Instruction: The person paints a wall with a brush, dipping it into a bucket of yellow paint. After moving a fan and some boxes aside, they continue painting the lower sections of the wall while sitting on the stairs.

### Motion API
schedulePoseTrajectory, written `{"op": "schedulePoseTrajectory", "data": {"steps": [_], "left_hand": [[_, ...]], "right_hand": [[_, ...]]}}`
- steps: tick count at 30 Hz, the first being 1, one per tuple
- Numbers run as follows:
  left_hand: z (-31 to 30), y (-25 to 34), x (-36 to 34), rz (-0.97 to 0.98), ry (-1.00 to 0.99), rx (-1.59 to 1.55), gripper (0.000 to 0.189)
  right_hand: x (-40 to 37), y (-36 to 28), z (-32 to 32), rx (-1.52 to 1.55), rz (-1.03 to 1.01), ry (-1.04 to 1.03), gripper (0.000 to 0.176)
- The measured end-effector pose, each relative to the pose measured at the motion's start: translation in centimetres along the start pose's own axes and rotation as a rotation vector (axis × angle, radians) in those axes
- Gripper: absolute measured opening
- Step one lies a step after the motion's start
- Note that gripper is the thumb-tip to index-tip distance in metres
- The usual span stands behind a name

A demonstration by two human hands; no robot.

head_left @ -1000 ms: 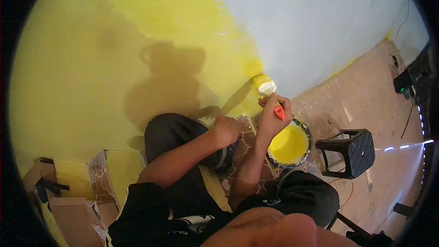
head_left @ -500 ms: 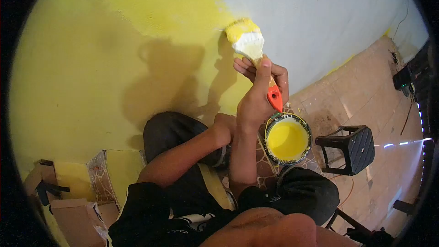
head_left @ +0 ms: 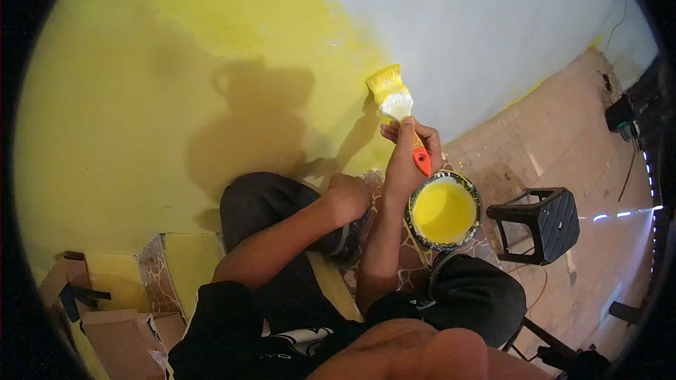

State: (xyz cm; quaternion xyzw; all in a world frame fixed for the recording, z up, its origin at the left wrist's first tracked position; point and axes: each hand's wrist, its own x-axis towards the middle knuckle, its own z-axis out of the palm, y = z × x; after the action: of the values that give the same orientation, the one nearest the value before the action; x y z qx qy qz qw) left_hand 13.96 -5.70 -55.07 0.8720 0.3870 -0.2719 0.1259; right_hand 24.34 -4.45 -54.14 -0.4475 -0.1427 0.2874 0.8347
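In my right hand [head_left: 412, 153] is a paintbrush [head_left: 396, 105], gripped by its wooden handle with an orange-red end. Its bristles are loaded with yellow paint and lie at the wall [head_left: 451, 35], at the border between yellow and pale paint. White paint coats the base of the brush. My left hand [head_left: 350, 195] is curled closed by my bent knee, its fingers mostly hidden, and nothing shows sticking out of it. Just below my right hand stands a paint-smeared bucket [head_left: 478, 212] holding yellow paint [head_left: 443, 212].
A black plastic stool [head_left: 541, 226] stands on the tiled floor [head_left: 514, 141] to the right of the bucket. Cardboard [head_left: 116, 341] lies at lower left beside a stone-patterned strip [head_left: 156, 274]. A dark object with wires [head_left: 621, 115] sits at far right.
My right hand and the paintbrush have moved down and slightly right along the paint border. Yellow now reaches further onto the pale wall there. My left hand stays by the knee.
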Motion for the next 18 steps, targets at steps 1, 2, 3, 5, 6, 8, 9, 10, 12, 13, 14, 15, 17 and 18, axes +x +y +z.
{"op": "schedulePoseTrajectory", "data": {"steps": [1,2,3,5,6,8,9,10,12,13,14,15,17,18], "left_hand": [[0.3,-0.1,0.0,0.019,0.025,0.03,0.023],[0.6,-0.2,0.0,0.035,0.052,0.06,0.023],[0.5,-0.2,0.1,0.037,0.054,0.063,0.023],[0.2,-0.3,0.5,0.028,-0.006,0.088,0.024],[0.1,-0.3,0.6,0.029,-0.006,0.094,0.024],[0.1,-0.3,0.9,-0.015,-0.09,0.13,0.023],[0.4,-0.5,1.1,-0.014,-0.091,0.136,0.023],[0.8,-0.8,1.4,-0.01,-0.095,0.131,0.023],[1.7,-1.1,1.8,-0.004,-0.1,0.127,0.022],[2.0,-1.2,1.9,-0.006,-0.069,0.12,0.022],[2.3,-1.4,2.1,-0.009,-0.038,0.114,0.022],[1.6,-1.2,1.8,-0.009,-0.039,0.121,0.022],[0.2,-0.5,1.1,-0.072,-0.091,0.057,0.022],[0.4,-0.7,1.1,-0.067,-0.095,0.061,0.022]], "right_hand": [[0.0,0.4,-0.4,-0.003,-0.003,0.004,0.009],[0.1,0.8,-0.8,-0.019,0.023,0.013,0.01],[0.2,1.2,-1.2,-0.032,0.046,0.024,0.011],[0.6,2.6,-2.2,-0.071,0.056,0.028,0.012],[0.7,2.8,-2.5,-0.11,0.068,0.029,0.012],[0.6,3.3,-3.0,-0.156,0.05,0.033,0.012],[0.5,2.9,-3.0,-0.205,0.035,0.032,0.012],[0.4,2.5,-3.1,-0.202,0.033,0.035,0.012],[0.0,1.2,-3.2,-0.345,-0.002,0.059,0.012],[0.1,0.9,-3.0,-0.341,-0.002,0.064,0.012],[0.1,0.8,-2.7,-0.279,-0.032,0.054,0.013],[0.2,0.6,-2.1,-0.215,-0.061,0.046,0.014],[-0.1,0.1,-0.5,-0.185,-0.096,-0.005,0.013],[-0.4,-0.2,0.4,-0.158,-0.133,-0.059,0.011]]}}
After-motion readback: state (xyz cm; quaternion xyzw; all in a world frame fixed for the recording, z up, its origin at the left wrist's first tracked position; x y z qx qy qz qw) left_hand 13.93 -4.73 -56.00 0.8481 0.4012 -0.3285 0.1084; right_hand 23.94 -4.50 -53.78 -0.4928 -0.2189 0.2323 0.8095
